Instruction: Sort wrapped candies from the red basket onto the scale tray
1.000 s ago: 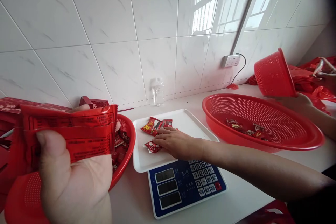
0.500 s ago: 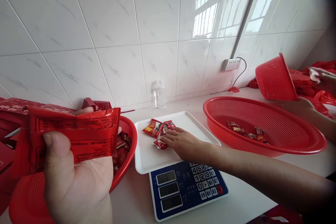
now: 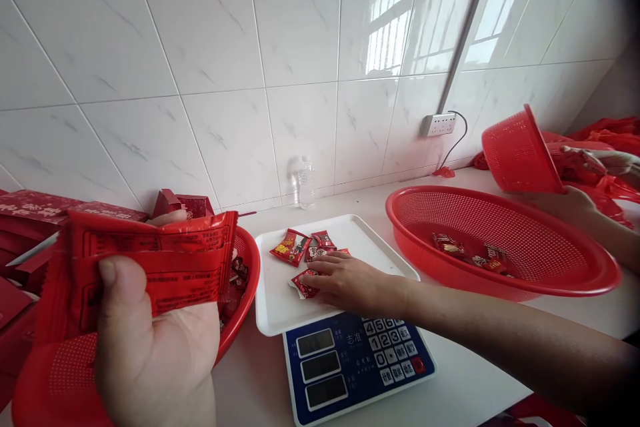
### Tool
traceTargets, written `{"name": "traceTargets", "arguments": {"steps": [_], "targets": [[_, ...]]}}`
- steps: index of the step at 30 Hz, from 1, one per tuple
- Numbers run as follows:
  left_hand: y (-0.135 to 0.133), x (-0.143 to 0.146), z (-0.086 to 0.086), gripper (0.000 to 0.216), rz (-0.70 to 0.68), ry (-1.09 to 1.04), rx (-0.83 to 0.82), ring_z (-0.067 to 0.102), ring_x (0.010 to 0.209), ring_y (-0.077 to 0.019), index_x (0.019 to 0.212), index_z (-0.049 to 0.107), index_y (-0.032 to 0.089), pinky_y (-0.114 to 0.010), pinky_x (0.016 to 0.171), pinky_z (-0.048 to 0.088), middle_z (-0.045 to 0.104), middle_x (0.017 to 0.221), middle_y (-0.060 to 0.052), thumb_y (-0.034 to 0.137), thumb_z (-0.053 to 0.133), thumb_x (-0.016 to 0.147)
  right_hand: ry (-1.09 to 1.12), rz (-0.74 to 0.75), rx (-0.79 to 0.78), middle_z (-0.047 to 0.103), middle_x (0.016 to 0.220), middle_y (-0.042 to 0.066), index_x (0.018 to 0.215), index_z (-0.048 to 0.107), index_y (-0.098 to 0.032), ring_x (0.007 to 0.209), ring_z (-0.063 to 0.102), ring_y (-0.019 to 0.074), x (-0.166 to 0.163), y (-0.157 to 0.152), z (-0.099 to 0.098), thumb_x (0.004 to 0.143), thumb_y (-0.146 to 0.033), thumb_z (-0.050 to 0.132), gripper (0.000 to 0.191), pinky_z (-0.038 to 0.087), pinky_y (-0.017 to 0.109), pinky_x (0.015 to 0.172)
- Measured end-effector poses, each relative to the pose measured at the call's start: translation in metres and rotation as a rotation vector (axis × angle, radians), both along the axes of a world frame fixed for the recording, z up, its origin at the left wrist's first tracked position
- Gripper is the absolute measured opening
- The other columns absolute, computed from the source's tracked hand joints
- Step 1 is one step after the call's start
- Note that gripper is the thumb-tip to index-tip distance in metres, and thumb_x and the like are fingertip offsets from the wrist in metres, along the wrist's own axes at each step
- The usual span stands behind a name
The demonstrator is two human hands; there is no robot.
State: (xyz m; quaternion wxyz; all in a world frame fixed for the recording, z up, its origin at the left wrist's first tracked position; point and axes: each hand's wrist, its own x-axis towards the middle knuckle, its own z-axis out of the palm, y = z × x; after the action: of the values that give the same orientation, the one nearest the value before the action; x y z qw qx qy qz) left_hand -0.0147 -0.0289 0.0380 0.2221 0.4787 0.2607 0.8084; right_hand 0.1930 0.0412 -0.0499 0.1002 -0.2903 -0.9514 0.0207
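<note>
My left hand [image 3: 155, 360] is closed on a flat red foil bag [image 3: 150, 267], thumb across its front, held up over a red basket [image 3: 247, 267] of small sweets. My right hand [image 3: 350, 280] lies flat on the white tray [image 3: 280, 310] of a blue electronic scale [image 3: 355, 360], fingers stretched over a few small red sweet packets [image 3: 305, 285]. Two more packets [image 3: 293, 247] lie just beyond the fingertips on the tray.
A wide red mesh basket [image 3: 550, 280] with several sweets stands at right. Beyond it another person's hand [image 3: 570, 203] tilts a small red basket [image 3: 520, 153]. A clear bottle [image 3: 305, 180] and a wall socket [image 3: 440, 123] are by the tiled wall. Red boxes [image 3: 30, 207] pile at left.
My right hand has shifted slightly across the tray, pushing small packets about. The left hand with the red bag has drifted a little right. The other person's small basket has shifted slightly.
</note>
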Motion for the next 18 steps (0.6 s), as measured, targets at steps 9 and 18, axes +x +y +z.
{"name": "traceTargets", "arguments": {"steps": [9, 18], "targets": [[-0.005, 0.012, 0.009, 0.033, 0.042, -0.150, 0.066, 0.052, 0.133, -0.0238, 0.107, 0.075, 0.033, -0.045, 0.115, 0.044, 0.075, 0.110, 0.006, 0.023, 0.045, 0.098, 0.098, -0.221, -0.076, 0.060, 0.139, 0.016, 0.133, 0.064, -0.016, 0.133, 0.052, 0.0307, 0.022, 0.039, 0.003, 0.101, -0.024, 0.047, 0.037, 0.042, 0.051, 0.110], [-0.003, 0.009, 0.005, 0.027, 0.071, -0.088, 0.078, 0.055, 0.128, -0.0241, 0.099, 0.076, 0.029, -0.045, 0.113, 0.046, 0.074, 0.108, 0.004, 0.030, 0.049, 0.097, 0.047, -0.290, -0.213, 0.058, 0.143, 0.010, 0.129, 0.068, -0.024, 0.135, 0.050, 0.0291, 0.030, 0.052, 0.015, 0.098, -0.031, 0.053, 0.035, 0.041, 0.044, 0.112]]}}
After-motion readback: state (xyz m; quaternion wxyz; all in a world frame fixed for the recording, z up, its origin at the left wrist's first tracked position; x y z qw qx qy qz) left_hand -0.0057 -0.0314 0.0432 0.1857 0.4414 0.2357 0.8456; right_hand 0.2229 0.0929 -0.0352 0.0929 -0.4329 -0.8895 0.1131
